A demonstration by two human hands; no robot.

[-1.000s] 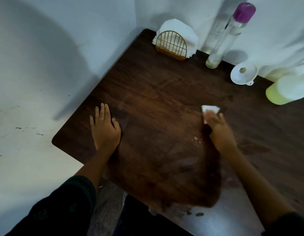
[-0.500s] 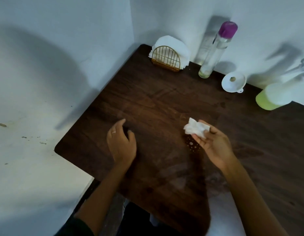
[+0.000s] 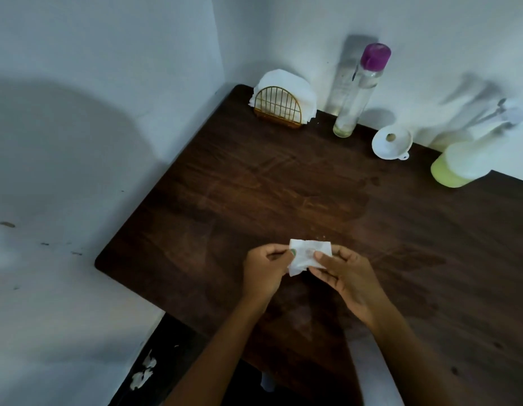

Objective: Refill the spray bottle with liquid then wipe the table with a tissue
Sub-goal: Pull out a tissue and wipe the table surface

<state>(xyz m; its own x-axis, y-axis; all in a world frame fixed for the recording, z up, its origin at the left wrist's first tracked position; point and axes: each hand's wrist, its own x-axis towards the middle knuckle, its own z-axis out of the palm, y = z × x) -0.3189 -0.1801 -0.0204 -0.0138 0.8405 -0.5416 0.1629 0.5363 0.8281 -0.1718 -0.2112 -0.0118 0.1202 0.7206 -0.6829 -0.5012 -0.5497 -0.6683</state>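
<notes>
Both hands hold a small crumpled white tissue (image 3: 310, 254) above the dark wooden table (image 3: 254, 194). The left hand (image 3: 264, 269) pinches its left edge. The right hand (image 3: 346, 278) pinches its right.

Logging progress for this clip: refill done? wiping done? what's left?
Refill looks done: the spray bottle holds yellow-green liquid and stands by the wall, the funnel set down beside it. Wiping is in hand: smear marks show on the table, and the left hand and right hand pinch a tissue between them above the wood. Possibly left: a few droplets near the tissue.
</notes>
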